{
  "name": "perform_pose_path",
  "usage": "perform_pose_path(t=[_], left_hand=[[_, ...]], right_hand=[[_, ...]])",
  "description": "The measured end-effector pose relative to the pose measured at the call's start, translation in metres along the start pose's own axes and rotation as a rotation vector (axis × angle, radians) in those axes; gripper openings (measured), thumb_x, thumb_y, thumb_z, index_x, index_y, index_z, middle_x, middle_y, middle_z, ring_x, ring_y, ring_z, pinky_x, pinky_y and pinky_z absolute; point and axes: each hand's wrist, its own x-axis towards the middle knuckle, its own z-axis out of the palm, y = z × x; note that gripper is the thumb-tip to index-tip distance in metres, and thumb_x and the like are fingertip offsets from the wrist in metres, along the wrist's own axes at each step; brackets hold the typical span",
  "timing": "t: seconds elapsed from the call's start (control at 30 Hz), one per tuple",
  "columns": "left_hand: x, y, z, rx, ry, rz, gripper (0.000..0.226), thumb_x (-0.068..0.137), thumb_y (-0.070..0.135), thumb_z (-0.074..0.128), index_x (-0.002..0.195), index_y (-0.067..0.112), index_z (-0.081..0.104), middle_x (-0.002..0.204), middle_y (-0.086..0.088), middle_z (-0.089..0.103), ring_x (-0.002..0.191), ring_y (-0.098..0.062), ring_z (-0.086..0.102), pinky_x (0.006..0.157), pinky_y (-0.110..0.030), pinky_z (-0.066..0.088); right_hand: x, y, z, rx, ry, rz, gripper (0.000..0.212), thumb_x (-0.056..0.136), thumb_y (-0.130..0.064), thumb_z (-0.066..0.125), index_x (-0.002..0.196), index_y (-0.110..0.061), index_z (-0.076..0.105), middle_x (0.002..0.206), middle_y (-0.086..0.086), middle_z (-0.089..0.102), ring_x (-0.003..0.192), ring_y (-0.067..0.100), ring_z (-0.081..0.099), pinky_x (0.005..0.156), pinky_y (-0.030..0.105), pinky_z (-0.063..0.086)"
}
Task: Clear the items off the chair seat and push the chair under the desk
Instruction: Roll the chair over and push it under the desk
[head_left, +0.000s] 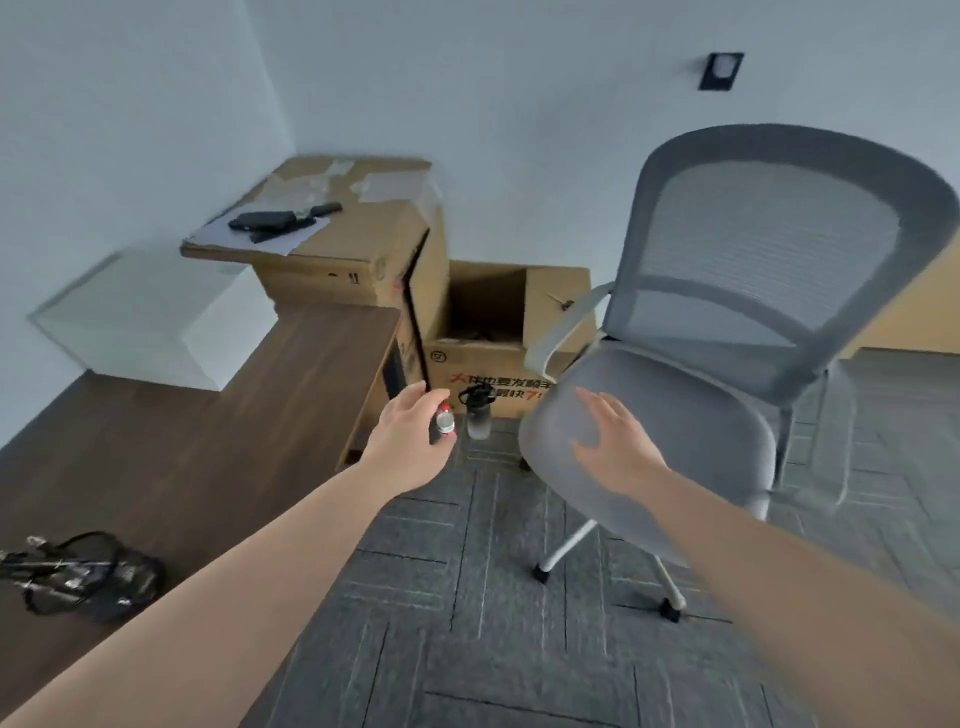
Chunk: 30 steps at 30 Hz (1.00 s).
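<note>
- Already the grey fabric seat of the grey mesh-backed office chair shows bare; no item lies on any part of it that the head view takes in, so the clearing step looks all but done.
- The left hand has its fingers closed round a small clear plastic bottle with a red cap and label, held out over the grey patterned carpet just off the end of the dark wood-grain desk; this bottle is probably the last thing taken off the seat (a judgement, not something shown), and it has yet to be set down.
- A translucent drinking bottle with a black lid stands on the carpet in front of the open brown cardboard box, just beside the held bottle.
- The right hand hangs over the front-left part of the seat, fingers spread and holding nothing; whether the palm touches the fabric cannot be told.
- The chair stands to the right of the desk end, turned at an angle and wholly outside the desk; the push under the desk is not yet done and is the main work left.
- A black bundle of straps lies on the near desk surface.
</note>
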Motion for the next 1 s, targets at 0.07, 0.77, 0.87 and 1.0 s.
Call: perform_pose_path(t=[0.07, 0.77, 0.87, 1.0], left_hand=[[0.012, 0.051, 0.019, 0.062, -0.012, 0.065, 0.059, 0.092, 0.030, 0.055, 0.145, 0.024, 0.030, 0.158, -0.004, 0.016, 0.145, -0.027, 0.014, 0.116, -0.045, 0.022], [0.154, 0.483, 0.254, 0.449, 0.070, 0.436, 0.070, 0.090, 0.058, 0.035, 0.149, 0.035, 0.003, 0.161, -0.002, -0.002, 0.147, -0.031, 0.000, 0.118, -0.052, 0.010], [0.212, 0.518, 0.259, 0.423, 0.125, 0.442, 0.071, 0.090, 0.060, 0.034, 0.149, 0.036, 0.003, 0.161, -0.002, -0.007, 0.147, -0.031, -0.004, 0.118, -0.054, 0.009], [0.287, 0.567, 0.257, 0.344, 0.191, 0.431, 0.073, 0.089, 0.063, 0.032, 0.149, 0.036, 0.001, 0.161, -0.002, -0.011, 0.147, -0.033, -0.007, 0.118, -0.054, 0.006]], right_hand=[[-0.012, 0.047, -0.031, -0.025, 0.045, 0.056, 0.068, 0.091, -0.029, 0.053, 0.150, -0.033, 0.018, 0.159, 0.001, 0.016, 0.145, 0.024, 0.021, 0.113, 0.045, 0.031], [-0.029, 0.435, -0.280, -0.057, 0.186, 0.363, 0.075, 0.092, -0.030, 0.053, 0.149, -0.042, 0.004, 0.161, 0.000, 0.004, 0.149, 0.021, 0.005, 0.120, 0.045, 0.014], [0.015, 0.455, -0.305, -0.104, 0.206, 0.328, 0.078, 0.092, -0.026, 0.053, 0.148, -0.042, 0.001, 0.162, -0.001, 0.002, 0.149, 0.020, 0.001, 0.121, 0.045, 0.010], [0.071, 0.472, -0.346, -0.109, 0.225, 0.317, 0.077, 0.093, -0.028, 0.054, 0.148, -0.043, 0.002, 0.162, -0.002, 0.002, 0.149, 0.018, 0.001, 0.121, 0.042, 0.009]])
